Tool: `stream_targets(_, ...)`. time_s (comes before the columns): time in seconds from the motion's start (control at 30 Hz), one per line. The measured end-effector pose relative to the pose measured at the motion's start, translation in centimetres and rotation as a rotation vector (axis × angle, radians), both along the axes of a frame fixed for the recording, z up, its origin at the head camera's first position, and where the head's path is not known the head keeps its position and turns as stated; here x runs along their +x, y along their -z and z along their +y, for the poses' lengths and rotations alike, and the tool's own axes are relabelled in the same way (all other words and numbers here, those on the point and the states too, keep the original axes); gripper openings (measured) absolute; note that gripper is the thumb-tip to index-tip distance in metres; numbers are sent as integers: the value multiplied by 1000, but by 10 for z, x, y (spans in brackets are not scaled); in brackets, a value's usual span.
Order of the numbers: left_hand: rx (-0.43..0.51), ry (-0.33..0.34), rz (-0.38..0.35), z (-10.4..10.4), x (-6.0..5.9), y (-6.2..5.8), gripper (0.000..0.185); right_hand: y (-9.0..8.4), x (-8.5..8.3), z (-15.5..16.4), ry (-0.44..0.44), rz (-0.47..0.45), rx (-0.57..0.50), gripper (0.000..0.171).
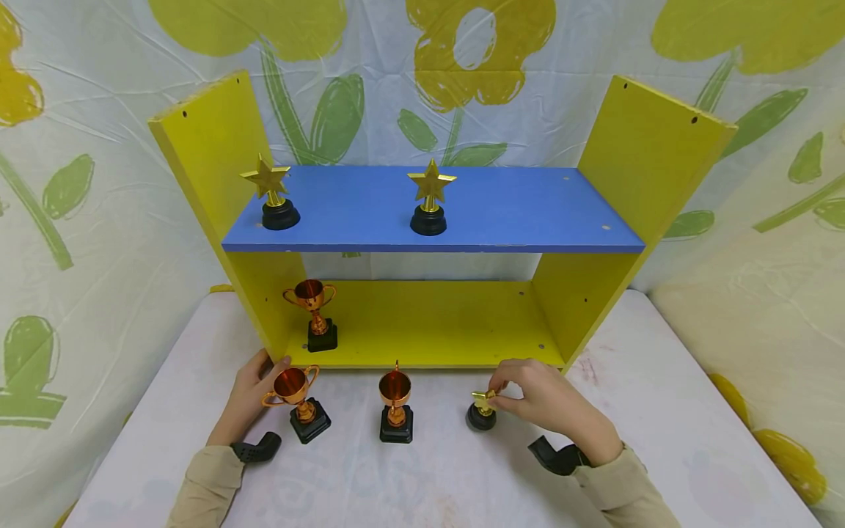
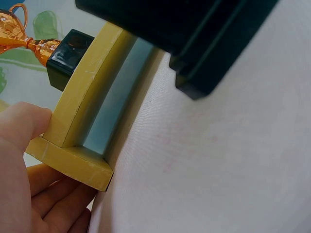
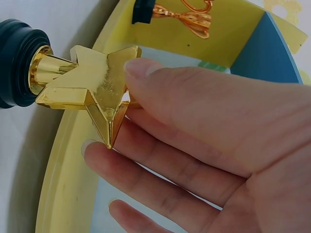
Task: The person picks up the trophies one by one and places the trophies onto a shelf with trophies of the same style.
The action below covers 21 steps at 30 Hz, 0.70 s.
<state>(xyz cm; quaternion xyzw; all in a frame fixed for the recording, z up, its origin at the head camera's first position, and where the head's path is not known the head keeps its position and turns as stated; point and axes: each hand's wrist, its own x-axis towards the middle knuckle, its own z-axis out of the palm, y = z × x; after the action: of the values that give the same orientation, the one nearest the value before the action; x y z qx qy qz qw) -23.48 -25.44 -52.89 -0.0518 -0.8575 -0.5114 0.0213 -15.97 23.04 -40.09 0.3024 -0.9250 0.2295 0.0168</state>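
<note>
My right hand (image 1: 544, 400) pinches one point of a gold star trophy (image 1: 483, 411) between thumb and fingers. In the right wrist view the star (image 3: 97, 80) is large, its dark round base (image 3: 22, 63) to the left. At the lower left corner of the yellow and blue shelf (image 1: 429, 359), my left hand (image 1: 251, 389) grips the edge; the left wrist view shows the thumb on one side of the yellow board (image 2: 73, 162) and curled fingers on the other. Beside that hand stands a bronze cup trophy (image 1: 306, 411). Another bronze cup trophy (image 1: 396, 425) stands on the table between the hands.
Two gold star trophies stand on the blue upper board, one at the left (image 1: 280, 214) and one near the middle (image 1: 429, 220). A bronze cup trophy (image 1: 322, 336) is on the lower yellow board, left side. Yellow side panels (image 1: 650, 158) rise at both ends. Flowered cloth (image 1: 99, 220) hangs behind.
</note>
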Motion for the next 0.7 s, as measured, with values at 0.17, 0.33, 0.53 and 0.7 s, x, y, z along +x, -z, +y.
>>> stream_targets(0.17, -1, 1, -4, 0, 0, 0, 63, 0, 0, 0, 1, -3, -1, 12)
stream_targets(0.33, 7, -2, -9, 1, 0, -1, 64, 0, -1, 1, 8, -9, 3, 11)
stream_targets(0.53, -2, -3, -19, 1, 1, -2, 65, 2, -1, 0, -1, -12, -2, 12)
stream_targets(0.7, -14, -4, -21, 1, 0, -2, 66, 4, -2, -1, -22, -11, -9, 12)
